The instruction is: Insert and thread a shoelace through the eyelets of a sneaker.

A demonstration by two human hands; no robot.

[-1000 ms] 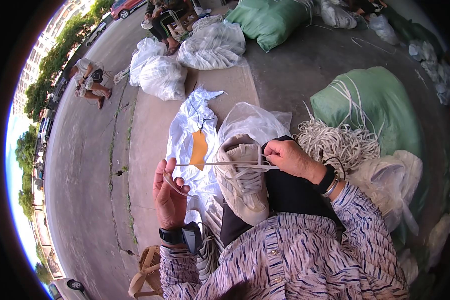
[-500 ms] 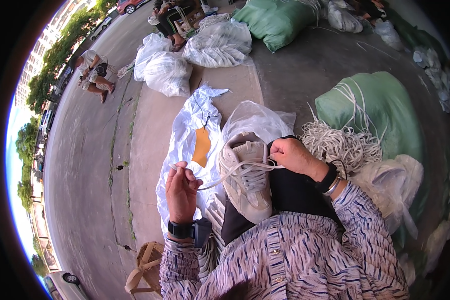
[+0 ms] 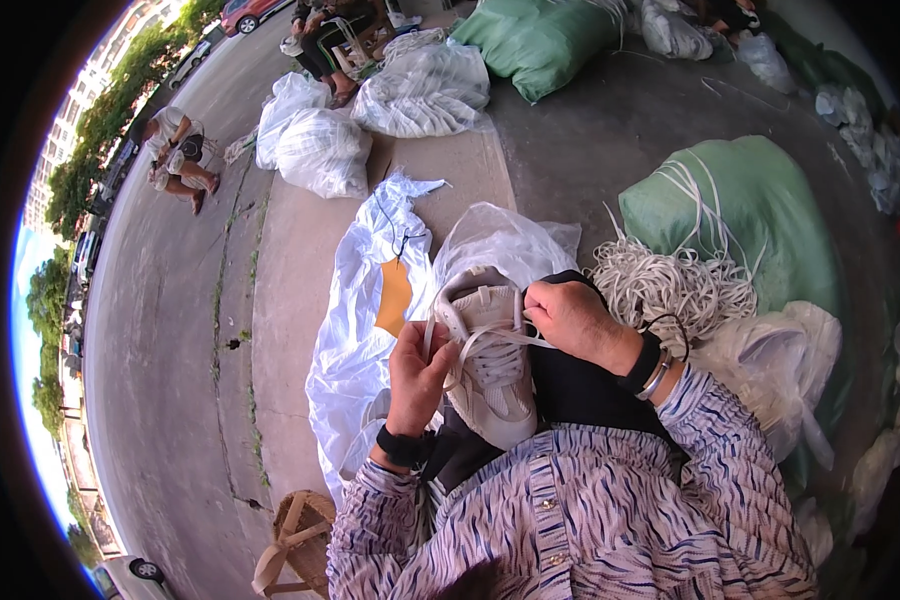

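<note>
A pale beige sneaker rests on my lap, its toe toward me. Flat whitish shoelace crosses its tongue and runs through several eyelets. At the shoe's left side, my left hand pinches one end of the lace, which sticks up above the fingers. My right hand is closed at the upper right eyelets, over the lace there; its fingertips are partly hidden. Black cloth lies beneath the shoe. Behind the heel spreads a clear plastic bag.
A heap of white laces lies by a green sack at right. On my left are a white plastic sheet and an orange-yellow card. White bags and another green sack stand farther off, near seated people.
My left hand has moved right, from out beside the shoe to its edge, bringing the lace end along. My right hand stays at the upper right eyelets.
</note>
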